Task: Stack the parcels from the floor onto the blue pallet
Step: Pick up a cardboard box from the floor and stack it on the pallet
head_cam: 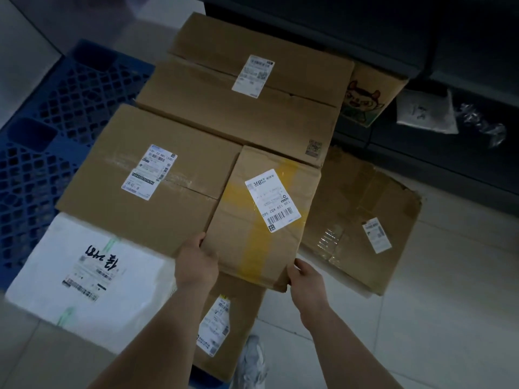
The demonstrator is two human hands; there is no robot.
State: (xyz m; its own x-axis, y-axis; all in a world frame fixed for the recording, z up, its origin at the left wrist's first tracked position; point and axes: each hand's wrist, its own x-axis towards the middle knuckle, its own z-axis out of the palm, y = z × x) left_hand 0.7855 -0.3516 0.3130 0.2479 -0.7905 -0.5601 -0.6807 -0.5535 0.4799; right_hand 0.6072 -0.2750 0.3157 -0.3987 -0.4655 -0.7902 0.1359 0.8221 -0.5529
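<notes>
Our left hand (196,259) and right hand (306,279) are gripping the yellow-taped box (261,220) by its near corners. It is hiding much of the lower box (238,304), bottom middle.

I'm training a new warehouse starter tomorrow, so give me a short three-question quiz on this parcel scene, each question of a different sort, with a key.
1. True or false: the left hand and the right hand both have a grip on the taped box.
2. Seen from the person, where does the white foam box lie relative to the taped box? A: to its left. B: to its right. C: on top of it.
3. Fill in: the broad tape across the held box is ___ in colour.

Key: 1 true; 2 A; 3 yellow.
</notes>
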